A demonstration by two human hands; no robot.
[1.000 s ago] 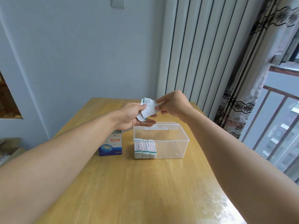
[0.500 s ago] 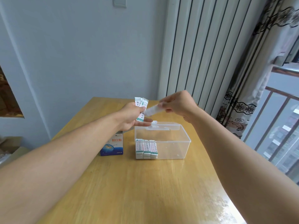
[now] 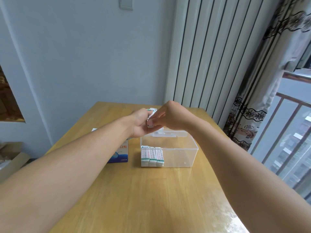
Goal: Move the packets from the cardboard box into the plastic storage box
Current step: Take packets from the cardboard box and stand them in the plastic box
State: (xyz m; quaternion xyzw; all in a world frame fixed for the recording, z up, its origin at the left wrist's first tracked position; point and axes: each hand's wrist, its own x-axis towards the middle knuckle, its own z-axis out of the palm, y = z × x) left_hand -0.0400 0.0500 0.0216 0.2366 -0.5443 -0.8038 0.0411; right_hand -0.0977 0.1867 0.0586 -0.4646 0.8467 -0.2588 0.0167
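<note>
Above wooden table (image 3: pixel 151 199), both hands' grip pinches held packets (image 3: pixel 151 117)

Both hands meet above the far rim of the clear box (image 3: pixel 178 157) on the worktop (image 3: pixel 151 199). The left hand (image 3: pixel 140 124) grips a bundle of packets (image 3: pixel 151 115) — the right hand (image 3: pixel 170 118) pinches it too. Three packet stacks (image 3: pixel 152 156) stand inside the box's left end. The carton (image 3: pixel 120 155) stands just beside the box, partly hidden by the left forearm.
</note>
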